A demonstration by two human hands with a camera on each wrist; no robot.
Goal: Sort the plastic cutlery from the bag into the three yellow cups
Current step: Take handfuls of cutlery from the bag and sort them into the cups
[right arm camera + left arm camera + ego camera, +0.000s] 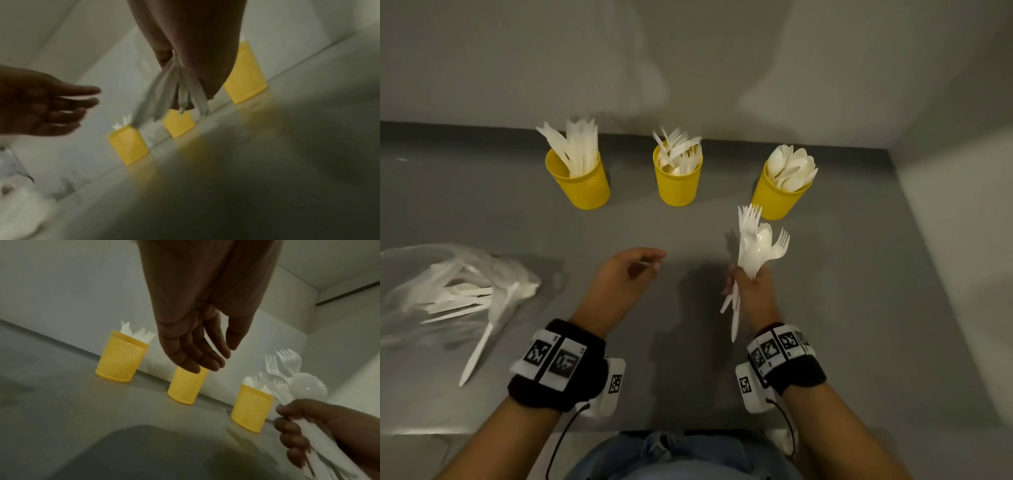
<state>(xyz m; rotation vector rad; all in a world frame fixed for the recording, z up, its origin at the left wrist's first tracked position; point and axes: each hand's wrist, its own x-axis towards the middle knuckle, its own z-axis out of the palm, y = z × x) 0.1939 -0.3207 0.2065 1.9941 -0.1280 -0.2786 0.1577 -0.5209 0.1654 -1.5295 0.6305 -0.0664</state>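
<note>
Forks and spoons bunched upright in the right hand (pixel 748 291) want separating — the left hand (pixel 626 270), fingers loose and empty, should pluck one handle at a time, then drop it into the matching yellow cup (pixel 678 180) on the counter (pixel 842 308) — more wait in the bag (pixel 448 291).

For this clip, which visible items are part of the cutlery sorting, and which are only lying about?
Part of the job:
- knife cup, fork cup, spoon cup
- mixed bunch of forks and spoons gripped by the right hand
- left hand, holding nothing
- plastic bag with remaining cutlery

Lying about:
- nothing apparent; only the grey table and wrist bands
</note>
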